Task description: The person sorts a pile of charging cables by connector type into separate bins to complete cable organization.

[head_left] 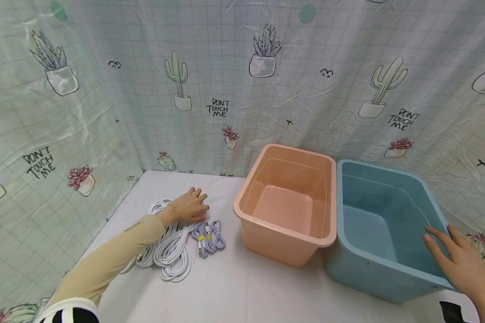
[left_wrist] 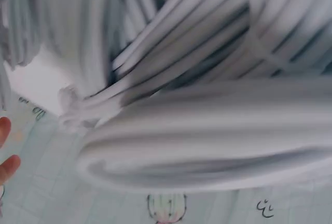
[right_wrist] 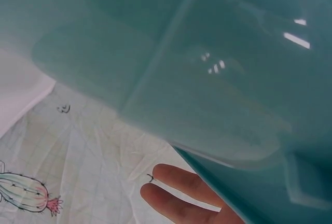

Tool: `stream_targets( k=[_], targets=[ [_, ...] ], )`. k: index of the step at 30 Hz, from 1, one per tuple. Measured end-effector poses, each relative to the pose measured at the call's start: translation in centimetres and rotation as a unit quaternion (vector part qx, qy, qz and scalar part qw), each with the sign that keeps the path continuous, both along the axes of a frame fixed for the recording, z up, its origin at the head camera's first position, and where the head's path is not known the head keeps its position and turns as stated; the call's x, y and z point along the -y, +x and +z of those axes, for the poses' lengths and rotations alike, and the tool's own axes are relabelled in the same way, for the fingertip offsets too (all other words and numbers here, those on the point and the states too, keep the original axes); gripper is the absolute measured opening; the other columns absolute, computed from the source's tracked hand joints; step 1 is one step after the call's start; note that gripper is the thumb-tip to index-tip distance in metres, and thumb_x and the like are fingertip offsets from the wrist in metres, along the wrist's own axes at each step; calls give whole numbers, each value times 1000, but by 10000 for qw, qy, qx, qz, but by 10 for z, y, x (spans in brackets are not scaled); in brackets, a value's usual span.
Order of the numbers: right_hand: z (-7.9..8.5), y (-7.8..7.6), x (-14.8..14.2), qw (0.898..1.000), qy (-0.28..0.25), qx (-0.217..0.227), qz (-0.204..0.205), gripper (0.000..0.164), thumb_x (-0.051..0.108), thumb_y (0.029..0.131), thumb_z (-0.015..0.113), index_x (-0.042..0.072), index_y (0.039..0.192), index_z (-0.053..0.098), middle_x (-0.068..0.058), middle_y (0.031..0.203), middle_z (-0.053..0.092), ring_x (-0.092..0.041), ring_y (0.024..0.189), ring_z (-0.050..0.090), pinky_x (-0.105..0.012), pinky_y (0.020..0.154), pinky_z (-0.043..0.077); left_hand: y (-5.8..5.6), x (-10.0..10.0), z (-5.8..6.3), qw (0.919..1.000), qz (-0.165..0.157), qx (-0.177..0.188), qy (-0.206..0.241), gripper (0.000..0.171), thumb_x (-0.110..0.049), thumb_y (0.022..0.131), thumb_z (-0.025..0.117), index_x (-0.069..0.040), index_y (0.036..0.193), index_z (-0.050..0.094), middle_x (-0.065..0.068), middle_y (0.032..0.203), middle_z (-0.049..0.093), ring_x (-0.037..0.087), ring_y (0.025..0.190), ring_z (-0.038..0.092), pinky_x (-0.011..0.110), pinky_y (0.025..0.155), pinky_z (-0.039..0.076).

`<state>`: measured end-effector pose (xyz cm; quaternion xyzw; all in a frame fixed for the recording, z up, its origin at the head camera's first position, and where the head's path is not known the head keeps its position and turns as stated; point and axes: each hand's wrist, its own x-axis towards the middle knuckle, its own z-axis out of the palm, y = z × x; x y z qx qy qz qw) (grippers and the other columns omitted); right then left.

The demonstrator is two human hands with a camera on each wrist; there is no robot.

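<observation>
In the head view, my left hand (head_left: 189,207) reaches over the far part of a pile of coiled white cables (head_left: 173,255), with its fingers spread and loosely bent. The left wrist view shows white cable loops (left_wrist: 223,125) close up and blurred, with two fingertips (left_wrist: 8,169) apart from them at the left edge. On the far right, my right hand (head_left: 465,262) lies at the right rim of a blue bin (head_left: 372,260), fingers fairly straight. Two right fingers (right_wrist: 179,195) show beside the bin's wall in the right wrist view; firm contact is unclear.
Smaller lavender cables (head_left: 209,239) with yellow ties lie right of the white pile. A pink bin (head_left: 283,240) stands left of the blue one, on a white table (head_left: 210,291). A cactus-print curtain (head_left: 218,89) hangs behind. A black object (head_left: 451,312) shows at bottom right.
</observation>
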<state>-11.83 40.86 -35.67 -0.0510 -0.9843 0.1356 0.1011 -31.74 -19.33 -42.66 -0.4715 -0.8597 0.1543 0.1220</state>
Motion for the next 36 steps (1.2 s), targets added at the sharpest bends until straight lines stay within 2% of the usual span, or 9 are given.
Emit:
stream_targets(
  k=[6,12,20,23,28,32,36],
  targets=[
    [0,1,0,10000,25,-31,-48,61,39,96,27,-14,125,34,-44,135,-3,-60,122,-1,-72,91,5,5,1,17,9989,-173,-403,187,35,-48,77,59,-18,95,59,11,95,51,30,84,45,52,76,40],
    [1,1,1,10000,3,36,-61,62,41,96,27,-13,127,32,-43,135,-4,-60,122,-2,-72,91,5,13,7,31,9971,-162,-699,265,33,-45,79,55,-16,94,54,8,91,48,27,79,42,45,72,39],
    [0,1,1,10000,6,-57,21,61,40,96,29,-13,126,33,-43,135,-3,-59,123,-3,-72,92,3,14,12,42,9876,-348,-1358,708,30,-43,75,59,-17,87,50,5,78,44,19,67,29,33,60,24],
    [0,1,1,10000,-16,-75,24,60,39,96,30,-13,126,33,-43,135,-3,-59,123,-3,-72,92,3,14,11,47,9876,-176,-1381,732,30,-41,74,61,-16,86,49,6,78,43,20,67,30,33,60,23],
    [0,1,1,9999,-36,-134,42,59,37,96,31,-14,125,33,-43,135,-2,-60,123,-2,-71,92,3,18,5,53,9894,88,-1253,725,30,-43,76,58,-17,88,50,7,84,48,26,71,41,37,59,31],
    [-1,0,1,9998,-36,-154,74,59,37,96,31,-14,126,33,-43,136,-2,-60,123,-2,-72,92,2,23,2,57,9894,34,-1224,785,30,-46,76,54,-19,90,50,5,77,53,24,69,43,40,60,34],
    [-1,0,1,9999,-20,-138,74,59,38,96,31,-13,126,33,-43,136,-2,-60,123,-2,-72,92,3,27,0,61,9883,-45,-1312,775,29,-46,76,52,-21,90,49,3,69,50,23,66,40,43,62,34]
  ],
)
